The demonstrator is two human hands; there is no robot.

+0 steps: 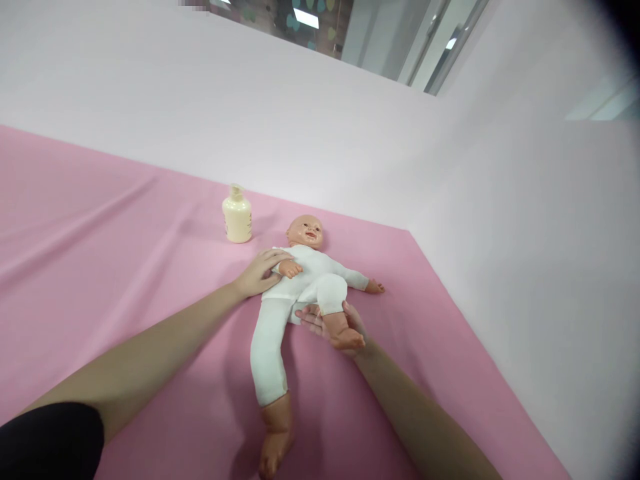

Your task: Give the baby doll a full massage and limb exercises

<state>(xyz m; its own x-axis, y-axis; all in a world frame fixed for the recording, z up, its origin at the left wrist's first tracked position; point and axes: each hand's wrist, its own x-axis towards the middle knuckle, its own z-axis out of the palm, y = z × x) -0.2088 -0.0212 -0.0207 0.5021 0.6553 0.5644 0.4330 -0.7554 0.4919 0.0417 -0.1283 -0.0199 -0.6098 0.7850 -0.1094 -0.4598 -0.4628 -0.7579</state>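
Note:
A baby doll (305, 280) in a white suit lies on its back on the pink sheet (115, 280). My left hand (260, 272) rests flat against the doll's side and arm, fingers spread over its shoulder. My right hand (334, 325) lies palm up under the doll's bent leg, cradling the lower leg and foot. The doll's other leg stretches straight towards me, its bare foot near the bottom edge.
A cream pump bottle (237, 215) stands upright on the sheet just left of the doll's head. White walls enclose the sheet at the back and the right. The sheet has loose folds on the left.

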